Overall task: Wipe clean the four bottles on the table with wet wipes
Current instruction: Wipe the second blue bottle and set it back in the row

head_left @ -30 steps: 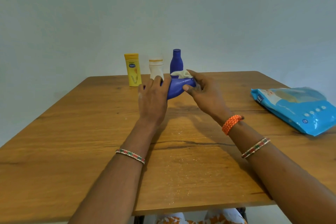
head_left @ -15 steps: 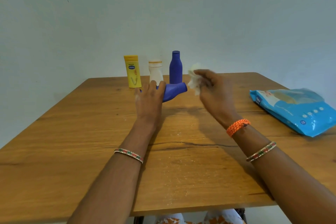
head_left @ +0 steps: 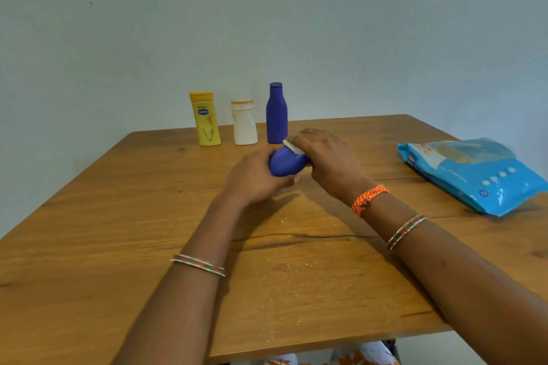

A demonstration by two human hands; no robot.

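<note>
Head view, hands?
— Left hand (head_left: 252, 179) wrapped round a blue bottle (head_left: 286, 161), held tilted above the table (head_left: 118, 216). Right hand (head_left: 326, 157) pinches a white wet wipe (head_left: 292, 147) against its upper end.
— Other bottles?
— Yellow bottle (head_left: 205, 118), white bottle (head_left: 244, 123), second blue bottle (head_left: 276, 112) upright in a row at the far edge. Wipes pack (head_left: 474, 175) lies right, well apart.

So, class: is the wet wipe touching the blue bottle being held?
Touching: the head view shows the wet wipe pressed onto the held blue bottle by the right hand.
</note>
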